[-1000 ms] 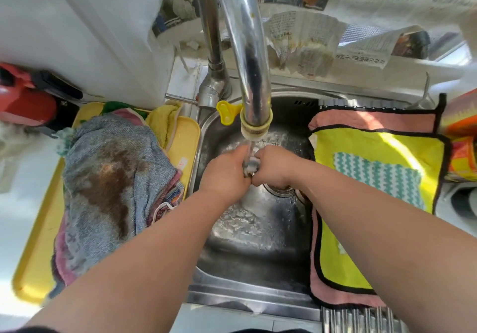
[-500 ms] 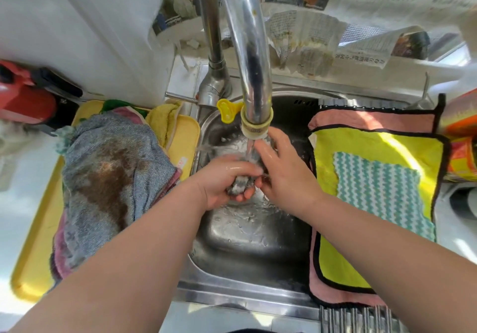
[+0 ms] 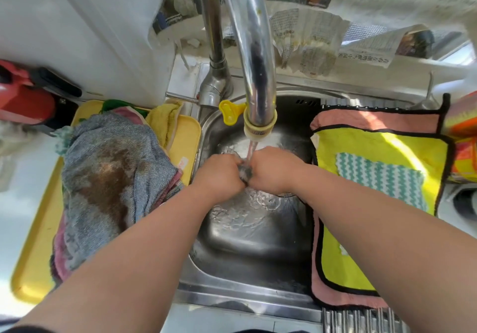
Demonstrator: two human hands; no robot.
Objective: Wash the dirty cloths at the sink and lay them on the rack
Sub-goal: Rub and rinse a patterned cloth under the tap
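Note:
Water runs from the steel faucet [image 3: 254,56] into the sink [image 3: 258,234]. Under the stream my left hand [image 3: 219,172] and my right hand [image 3: 273,170] are pressed together, both closed on a small wet grey cloth [image 3: 246,172], mostly hidden between them. Left of the sink, a pile of dirty cloths lies on a yellow tray [image 3: 33,263], topped by a grey-blue cloth [image 3: 108,178] with a large brown stain. On the rack [image 3: 361,321] to the right lie a pink cloth [image 3: 374,123], a yellow cloth [image 3: 382,147] and a teal zigzag cloth [image 3: 379,175].
A red appliance [image 3: 23,98] sits at the far left against the white wall. Newspaper [image 3: 309,41] covers the ledge behind the sink. Orange packaging [image 3: 464,136] stands at the right edge. A yellow valve tab [image 3: 228,110] sticks out beside the faucet tip.
My hands have drawn together again and closed tight around the grey cloth under the stream, after my right hand's fingers were spread over it half a second ago.

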